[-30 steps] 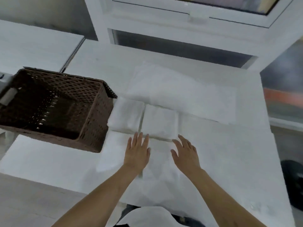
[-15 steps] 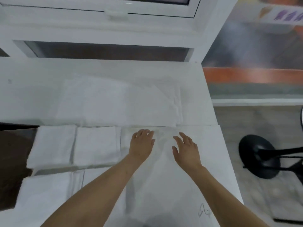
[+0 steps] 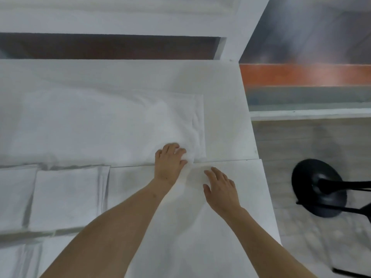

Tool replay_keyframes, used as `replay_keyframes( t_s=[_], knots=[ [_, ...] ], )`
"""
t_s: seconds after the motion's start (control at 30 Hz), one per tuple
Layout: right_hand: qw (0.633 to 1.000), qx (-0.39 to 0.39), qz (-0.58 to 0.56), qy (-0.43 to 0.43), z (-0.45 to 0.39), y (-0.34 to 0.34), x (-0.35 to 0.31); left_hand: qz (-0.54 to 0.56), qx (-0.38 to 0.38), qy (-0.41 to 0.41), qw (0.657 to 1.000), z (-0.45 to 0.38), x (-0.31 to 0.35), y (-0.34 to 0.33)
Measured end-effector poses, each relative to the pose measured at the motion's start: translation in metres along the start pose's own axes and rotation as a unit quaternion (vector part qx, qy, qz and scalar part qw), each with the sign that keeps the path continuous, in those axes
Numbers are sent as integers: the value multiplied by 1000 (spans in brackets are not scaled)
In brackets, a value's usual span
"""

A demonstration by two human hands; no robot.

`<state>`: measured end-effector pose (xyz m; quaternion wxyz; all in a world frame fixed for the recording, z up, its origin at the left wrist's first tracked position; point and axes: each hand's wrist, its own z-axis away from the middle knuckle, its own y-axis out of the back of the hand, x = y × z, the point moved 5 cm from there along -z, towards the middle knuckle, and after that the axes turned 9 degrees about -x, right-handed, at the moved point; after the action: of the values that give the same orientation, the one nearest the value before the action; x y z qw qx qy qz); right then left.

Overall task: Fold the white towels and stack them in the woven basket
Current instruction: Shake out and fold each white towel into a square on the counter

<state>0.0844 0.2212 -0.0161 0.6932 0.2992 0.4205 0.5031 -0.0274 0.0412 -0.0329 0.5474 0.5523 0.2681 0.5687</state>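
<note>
One unfolded white towel (image 3: pixel 112 125) spread across table (image 3: pixel 220 81), long axis nine-to-three, near-right corner bunched under left hand (image 3: pixel 169 160), fingers curled gripping it. Right hand (image 3: pixel 219 187) at five o'clock, open, just short of cloth. Folded towels (image 3: pixel 66 195) at eight o'clock.

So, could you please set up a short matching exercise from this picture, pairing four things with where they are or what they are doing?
Things:
1. left hand
2. right hand
3. folded towels
4. black stool base

States:
A. on the floor, right of the table
B. fingers curled into the loose towel
C. lying flat at the left
D. fingers spread, holding nothing

Pairs: 1-B, 2-D, 3-C, 4-A
</note>
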Motion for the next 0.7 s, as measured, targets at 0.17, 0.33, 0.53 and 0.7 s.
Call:
replay_keyframes(
  t_s=[0.17,0.33,0.53,0.7],
  knots=[
    [1000,10,-16,-6,-11,2,4,14,59,-6,998,-4,-3,1],
    [1000,7,-28,0,-11,3,2,55,86,-12,995,-3,-4,8],
    [998,1,-68,-4,-21,28,-3,192,130,-25,972,3,-3,45],
    [990,81,-109,44,-27,84,-47,209,179,-73,959,17,7,126]
  ],
)
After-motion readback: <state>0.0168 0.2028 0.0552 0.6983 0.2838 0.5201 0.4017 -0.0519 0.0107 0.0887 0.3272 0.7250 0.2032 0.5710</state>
